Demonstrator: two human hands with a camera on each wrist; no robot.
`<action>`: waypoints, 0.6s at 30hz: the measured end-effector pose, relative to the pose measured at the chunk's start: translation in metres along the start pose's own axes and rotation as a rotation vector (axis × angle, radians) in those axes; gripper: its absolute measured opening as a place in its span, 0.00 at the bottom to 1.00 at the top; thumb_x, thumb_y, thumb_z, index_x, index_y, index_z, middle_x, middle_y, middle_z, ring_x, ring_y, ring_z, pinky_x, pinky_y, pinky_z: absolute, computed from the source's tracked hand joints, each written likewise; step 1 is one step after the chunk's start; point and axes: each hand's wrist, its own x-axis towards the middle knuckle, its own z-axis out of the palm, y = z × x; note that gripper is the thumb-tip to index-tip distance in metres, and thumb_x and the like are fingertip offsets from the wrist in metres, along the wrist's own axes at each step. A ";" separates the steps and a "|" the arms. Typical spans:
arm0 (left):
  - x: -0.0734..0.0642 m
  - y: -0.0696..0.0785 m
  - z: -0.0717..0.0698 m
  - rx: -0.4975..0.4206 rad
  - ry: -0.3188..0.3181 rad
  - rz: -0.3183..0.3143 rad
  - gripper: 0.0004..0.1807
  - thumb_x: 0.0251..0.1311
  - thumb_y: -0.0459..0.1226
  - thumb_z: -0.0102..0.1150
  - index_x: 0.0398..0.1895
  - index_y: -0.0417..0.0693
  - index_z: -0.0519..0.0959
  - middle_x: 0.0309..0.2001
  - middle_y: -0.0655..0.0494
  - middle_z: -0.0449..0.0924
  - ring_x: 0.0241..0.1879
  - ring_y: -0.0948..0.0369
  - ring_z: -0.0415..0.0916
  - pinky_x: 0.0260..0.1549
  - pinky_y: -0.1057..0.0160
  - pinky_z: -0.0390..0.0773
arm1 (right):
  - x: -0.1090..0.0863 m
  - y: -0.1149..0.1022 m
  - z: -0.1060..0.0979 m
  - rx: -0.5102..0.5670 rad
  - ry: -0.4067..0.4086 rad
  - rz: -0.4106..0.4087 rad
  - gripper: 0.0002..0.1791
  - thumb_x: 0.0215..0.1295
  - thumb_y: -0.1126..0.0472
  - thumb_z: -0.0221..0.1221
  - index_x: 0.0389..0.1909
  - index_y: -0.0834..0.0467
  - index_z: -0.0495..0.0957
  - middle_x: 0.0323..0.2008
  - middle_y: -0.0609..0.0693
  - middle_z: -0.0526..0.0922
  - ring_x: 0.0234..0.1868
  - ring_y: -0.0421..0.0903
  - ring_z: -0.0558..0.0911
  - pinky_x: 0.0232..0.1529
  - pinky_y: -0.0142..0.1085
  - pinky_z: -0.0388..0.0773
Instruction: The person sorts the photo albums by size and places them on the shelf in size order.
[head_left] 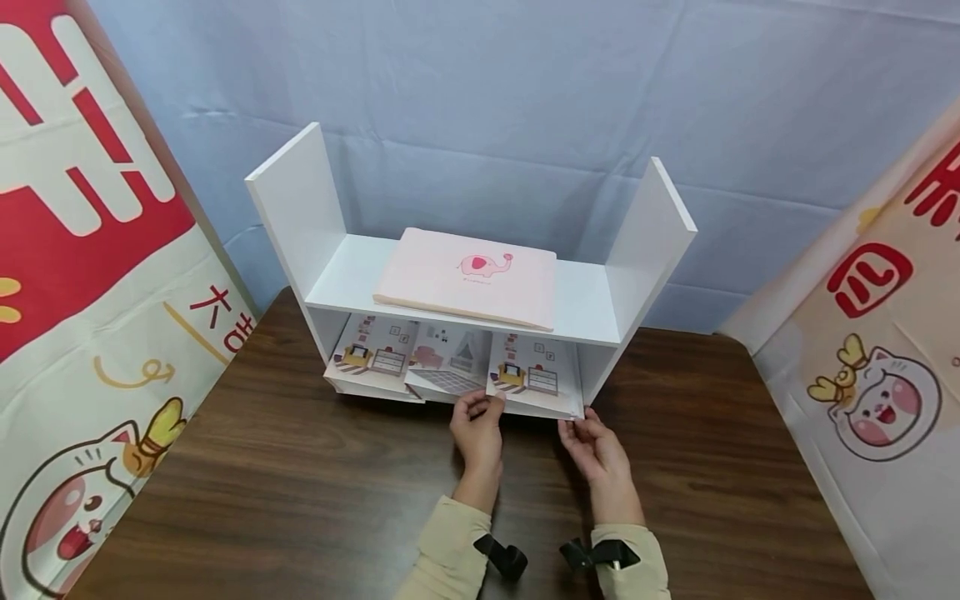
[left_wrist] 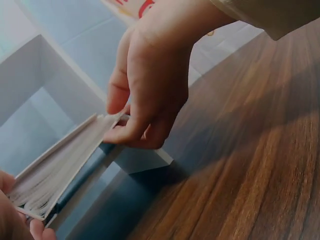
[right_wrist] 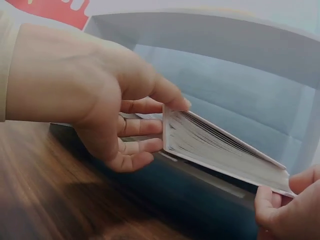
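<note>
On the lower level of a white shelf unit lie three printed books side by side. My left hand grips the near left corner of the rightmost book, thumb on its cover and fingers against its end. At the near right corner my right hand pinches the same book. Its fanned pages face outward in the right wrist view, between both hands. Beside it are the middle book and the left book, their front edges slightly beyond the upper board.
A pink book with an elephant lies flat on the upper level, between two tall side panels. The unit stands at the back of a dark wooden table, before a blue cloth. Printed banners hang at both sides.
</note>
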 end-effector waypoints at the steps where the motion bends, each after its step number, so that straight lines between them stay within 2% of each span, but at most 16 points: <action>1: 0.000 0.001 0.001 0.014 0.013 0.002 0.14 0.46 0.27 0.68 0.35 0.29 0.75 0.29 0.47 0.72 0.32 0.56 0.69 0.26 0.69 0.71 | 0.002 0.001 -0.001 0.026 -0.002 0.006 0.15 0.66 0.78 0.38 0.48 0.57 0.57 0.41 0.54 0.65 0.38 0.49 0.72 0.49 0.39 0.70; 5: -0.005 0.012 0.005 0.041 0.054 0.015 0.14 0.45 0.24 0.67 0.35 0.27 0.75 0.31 0.41 0.73 0.34 0.52 0.70 0.28 0.70 0.72 | 0.008 0.004 -0.005 0.113 0.017 0.043 0.11 0.68 0.75 0.42 0.45 0.58 0.60 0.40 0.54 0.65 0.37 0.49 0.72 0.53 0.39 0.68; 10: -0.014 0.026 0.007 0.030 0.060 0.042 0.13 0.47 0.23 0.64 0.36 0.23 0.74 0.31 0.40 0.73 0.33 0.52 0.70 0.28 0.71 0.73 | 0.011 0.007 -0.008 0.136 0.011 0.054 0.10 0.68 0.75 0.40 0.45 0.59 0.59 0.39 0.55 0.66 0.37 0.49 0.73 0.53 0.40 0.68; 15: -0.007 0.012 0.003 0.028 -0.001 0.031 0.15 0.46 0.23 0.65 0.38 0.25 0.75 0.32 0.40 0.72 0.32 0.54 0.71 0.28 0.70 0.74 | 0.010 0.007 -0.007 0.142 0.005 0.039 0.12 0.68 0.75 0.40 0.47 0.58 0.58 0.41 0.54 0.64 0.38 0.49 0.72 0.53 0.39 0.68; 18: -0.005 0.004 -0.005 0.069 -0.061 0.036 0.17 0.46 0.24 0.64 0.42 0.28 0.74 0.35 0.40 0.73 0.33 0.54 0.71 0.29 0.69 0.74 | 0.005 0.009 -0.007 0.042 0.019 0.007 0.12 0.69 0.73 0.41 0.49 0.57 0.58 0.41 0.54 0.63 0.37 0.48 0.72 0.50 0.37 0.70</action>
